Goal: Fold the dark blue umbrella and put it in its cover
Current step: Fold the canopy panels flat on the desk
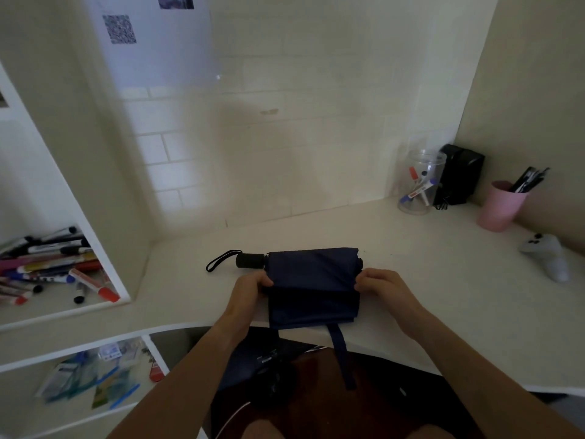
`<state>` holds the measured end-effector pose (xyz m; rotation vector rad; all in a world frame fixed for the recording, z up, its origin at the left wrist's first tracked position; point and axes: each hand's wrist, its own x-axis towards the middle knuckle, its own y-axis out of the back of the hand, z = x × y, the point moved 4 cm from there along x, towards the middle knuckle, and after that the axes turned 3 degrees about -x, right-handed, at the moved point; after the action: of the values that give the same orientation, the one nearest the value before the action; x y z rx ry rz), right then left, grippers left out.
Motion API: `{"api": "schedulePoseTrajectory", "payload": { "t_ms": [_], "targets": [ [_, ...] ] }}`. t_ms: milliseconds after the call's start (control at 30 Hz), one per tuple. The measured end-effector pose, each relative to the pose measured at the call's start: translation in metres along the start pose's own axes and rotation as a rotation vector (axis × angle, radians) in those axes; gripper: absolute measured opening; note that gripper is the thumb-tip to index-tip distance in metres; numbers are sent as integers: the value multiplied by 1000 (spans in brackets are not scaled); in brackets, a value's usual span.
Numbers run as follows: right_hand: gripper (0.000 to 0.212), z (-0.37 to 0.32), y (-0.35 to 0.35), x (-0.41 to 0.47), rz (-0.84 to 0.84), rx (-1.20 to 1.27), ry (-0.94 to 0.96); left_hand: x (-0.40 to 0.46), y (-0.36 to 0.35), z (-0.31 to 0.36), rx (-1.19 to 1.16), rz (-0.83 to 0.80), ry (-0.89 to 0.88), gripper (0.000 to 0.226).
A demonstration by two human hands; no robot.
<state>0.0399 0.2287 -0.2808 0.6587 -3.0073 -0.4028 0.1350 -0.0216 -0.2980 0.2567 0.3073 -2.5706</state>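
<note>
Left hand [253, 285] and right hand [378, 283] pinch the umbrella [311, 280] fabric's opposite edges on the desk [443, 280]; pink cup [500, 205], clear jar [419, 182] far right.

Home desk nook: markers [57, 267], gamepad [547, 258]

A cream table [395, 264] fills an alcove, its near edge curving. Behind it rises a white brick-patterned wall [300, 137], dim and shadowed in the middle, with brighter light falling on its left part. A plain beige wall [531, 90] closes the right side. On the left stands a white shelf unit [104, 248] with open compartments. A sheet with a QR code [119, 29] hangs upper left.
</note>
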Motion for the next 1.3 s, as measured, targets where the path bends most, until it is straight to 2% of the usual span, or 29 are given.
{"api": "schedulePoseTrajectory", "payload": {
  "t_ms": [67,167,367,467,533,633,767,867,933,1000,1067,1167,1300],
  "targets": [
    [18,-3,-5,1,10,29,6,-3,-3,4,12,-15,-17,18],
    [19,-2,-12,2,24,52,7,-4,-9,10,150,28,-87,24],
    [26,5,-8,1,-62,102,-73,-4,-1,5,251,-16,-97,12],
    [35,6,-12,3,-75,110,-94,-9,-1,3,300,-69,-120,24],
    [48,6,-13,6,-16,113,-129,-12,-2,3,306,-96,-136,30],
    [36,5,-13,7,30,99,-140,-9,-1,-1,293,-100,-136,46],
    [51,12,-12,5,85,228,-269,-1,2,-5,366,-118,-159,53],
    [37,10,-15,5,32,265,-251,-2,3,-5,427,-174,-178,54],
    [36,5,-16,5,16,207,-206,-5,1,-2,442,-217,-187,34],
    [28,1,-14,5,28,149,-127,-7,-1,1,422,-236,-214,27],
    [25,0,-10,2,40,125,-60,-9,-4,4,339,-206,-218,28],
    [31,-4,-6,0,12,119,-15,-6,-9,9,205,-131,-150,29],
    [24,-10,-8,-1,-106,73,-17,11,-4,5,272,-40,-109,44]
  ]
}}
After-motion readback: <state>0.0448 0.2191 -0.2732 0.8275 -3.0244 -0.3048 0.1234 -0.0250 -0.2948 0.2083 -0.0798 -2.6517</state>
